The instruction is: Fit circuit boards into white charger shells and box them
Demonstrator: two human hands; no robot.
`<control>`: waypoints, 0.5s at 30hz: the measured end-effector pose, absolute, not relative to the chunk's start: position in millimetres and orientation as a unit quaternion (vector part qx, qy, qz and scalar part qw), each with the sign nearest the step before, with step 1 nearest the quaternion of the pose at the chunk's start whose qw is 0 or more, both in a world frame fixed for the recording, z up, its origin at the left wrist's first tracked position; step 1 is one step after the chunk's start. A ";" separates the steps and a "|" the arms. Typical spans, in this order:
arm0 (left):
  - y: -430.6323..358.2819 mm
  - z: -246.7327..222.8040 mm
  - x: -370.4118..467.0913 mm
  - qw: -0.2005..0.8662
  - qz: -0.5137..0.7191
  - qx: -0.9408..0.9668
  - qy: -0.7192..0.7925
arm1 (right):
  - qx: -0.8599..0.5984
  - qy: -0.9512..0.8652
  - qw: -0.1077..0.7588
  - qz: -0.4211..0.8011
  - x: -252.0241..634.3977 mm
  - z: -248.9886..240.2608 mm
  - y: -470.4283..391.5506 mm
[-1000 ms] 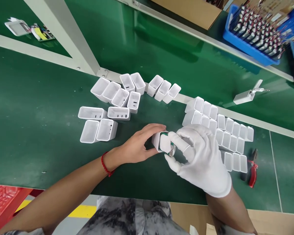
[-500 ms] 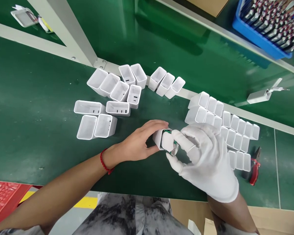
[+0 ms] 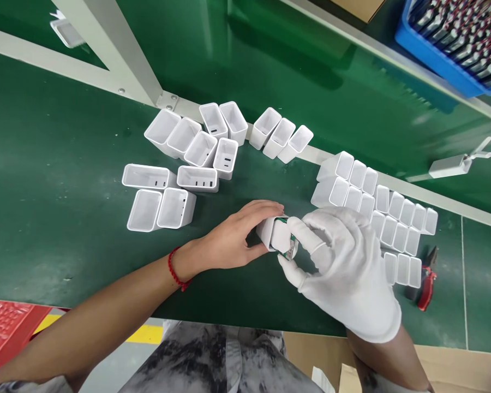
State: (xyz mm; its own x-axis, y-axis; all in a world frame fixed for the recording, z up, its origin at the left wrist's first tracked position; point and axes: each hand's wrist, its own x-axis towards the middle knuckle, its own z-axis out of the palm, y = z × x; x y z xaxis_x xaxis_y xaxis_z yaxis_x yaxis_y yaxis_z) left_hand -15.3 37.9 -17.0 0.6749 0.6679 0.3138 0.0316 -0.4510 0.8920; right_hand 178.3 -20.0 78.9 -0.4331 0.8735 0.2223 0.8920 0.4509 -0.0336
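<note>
My bare left hand [image 3: 233,234], with a red cord bracelet [image 3: 177,270] at its wrist, is closed around a white plastic casing [image 3: 265,232] that lies tilted over the bench. At the casing's open end sits a green circuit board [image 3: 293,243] with a white block [image 3: 280,236] against it, partly inside. My right hand [image 3: 339,262], in a white glove, pinches the board's outer edge between thumb and fingers. How far the board reaches into the casing is hidden.
White open casings [image 3: 175,208] stand in groups at left; several more [image 3: 387,229] stand at right. Red-handled pliers [image 3: 427,284] lie beyond them. A blue tray [image 3: 445,60] of wired parts sits on the upper shelf. A metal post [image 3: 118,49] rises at back left.
Both hands keep nearly the same hold on the casing and the circuit board. The view has shifted slightly; the board's position in the casing looks almost unchanged.
</note>
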 end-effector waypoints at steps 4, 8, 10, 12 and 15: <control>36.5 -17.8 -14.6 0.471 0.332 0.788 0.217 | -0.521 -0.847 0.067 -0.079 174.3 78.2 -23.3; 33.3 -17.3 -13.9 0.455 0.328 0.799 0.216 | -0.489 -0.864 0.071 -0.099 167.7 78.8 -21.1; 31.9 -17.6 -13.5 0.460 0.323 0.794 0.232 | -0.474 -0.872 0.092 -0.078 167.0 84.6 -18.6; 30.9 -18.9 -13.0 0.473 0.328 0.777 0.255 | -0.462 -0.872 0.156 -0.049 170.0 92.0 -19.8; 30.0 -21.2 -11.9 0.500 0.337 0.745 0.285 | -0.510 -0.815 0.266 -0.069 179.0 93.2 -33.8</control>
State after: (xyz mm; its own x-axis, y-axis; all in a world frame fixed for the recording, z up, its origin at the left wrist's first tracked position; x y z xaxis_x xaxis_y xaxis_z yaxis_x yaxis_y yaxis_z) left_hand -11.9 30.0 -21.2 0.6101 0.7616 0.2183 0.0869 -0.3382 0.9371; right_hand 179.0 -33.8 93.2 -0.3378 0.7950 0.5038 0.8682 0.4699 -0.1594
